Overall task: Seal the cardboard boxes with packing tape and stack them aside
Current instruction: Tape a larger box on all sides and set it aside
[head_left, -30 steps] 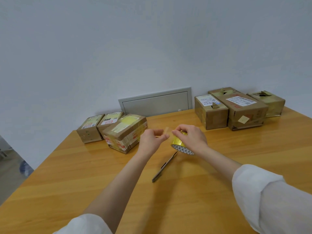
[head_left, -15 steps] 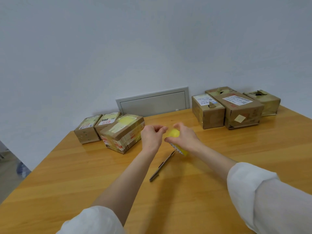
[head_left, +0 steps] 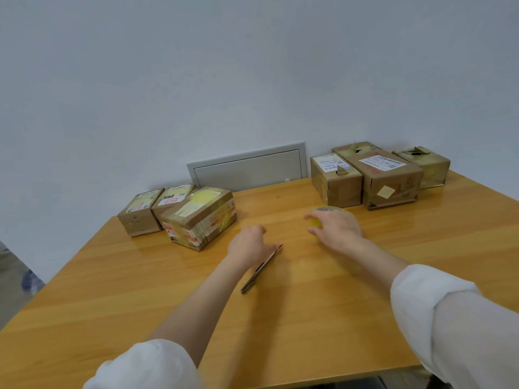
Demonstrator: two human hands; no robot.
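Observation:
My right hand (head_left: 335, 230) grips a yellow packing tape roll (head_left: 325, 211) from above, with the roll down at the wooden table (head_left: 309, 318). My left hand (head_left: 247, 244) hovers with loosely curled fingers over the far end of a utility knife (head_left: 259, 272) lying on the table; it holds nothing I can see. Three taped cardboard boxes sit at the back left, the nearest one (head_left: 202, 217) with yellow tape. More boxes stand at the back right, among them a labelled one (head_left: 335, 182) and a larger one (head_left: 390, 179).
A grey wall panel (head_left: 247, 169) sits behind the table between the two box groups. The table's left edge drops to the floor (head_left: 14, 276). White sleeves cover both my upper forearms.
My hands have parted. The right one carried the tape roll rightward and lowered it to the table. The left one dropped toward the knife.

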